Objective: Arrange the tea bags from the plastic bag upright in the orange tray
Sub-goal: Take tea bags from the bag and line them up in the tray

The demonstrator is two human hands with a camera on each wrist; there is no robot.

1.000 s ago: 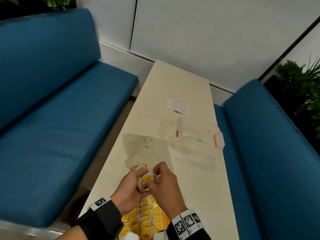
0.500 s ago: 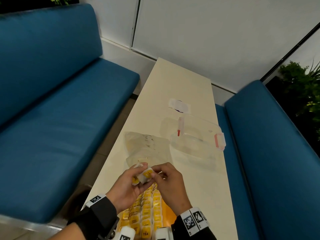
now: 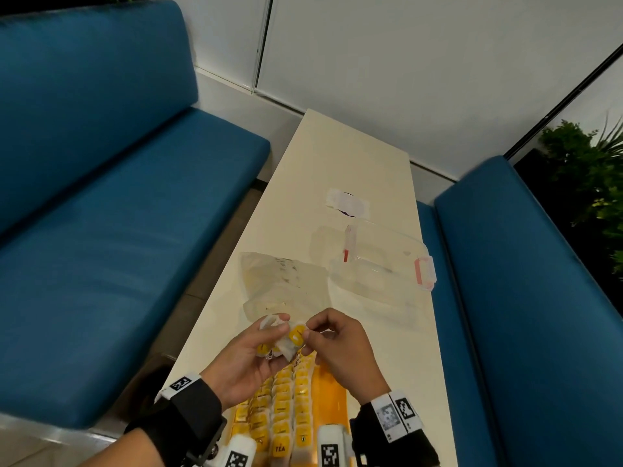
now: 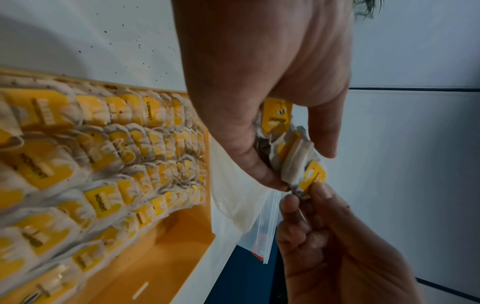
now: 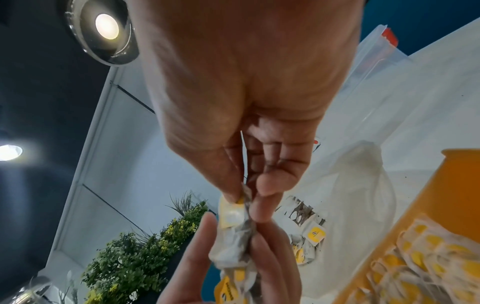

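My left hand [image 3: 266, 345] grips a small bunch of tea bags [image 3: 286, 343] with yellow tags just above the far end of the orange tray [image 3: 332, 396]. My right hand [image 3: 312, 333] pinches one tea bag [image 4: 298, 170] at the top of that bunch by its tag end; the pinch also shows in the right wrist view [image 5: 239, 211]. The tray holds several rows of upright tea bags [image 3: 286, 409], with its right strip bare. The crumpled clear plastic bag [image 3: 286, 281] lies on the table beyond my hands, a few tea bags [image 5: 311, 236] still inside.
A clear lidded box with pink clips [image 3: 381, 264] sits on the narrow cream table [image 3: 354, 156] to the right of the plastic bag. A white label [image 3: 347, 202] lies further back. Blue sofas [image 3: 101, 230] flank the table on both sides.
Both hands have risen slightly with the bunch, and the right hand's fingers have shifted to pinch a single tea bag at its top.
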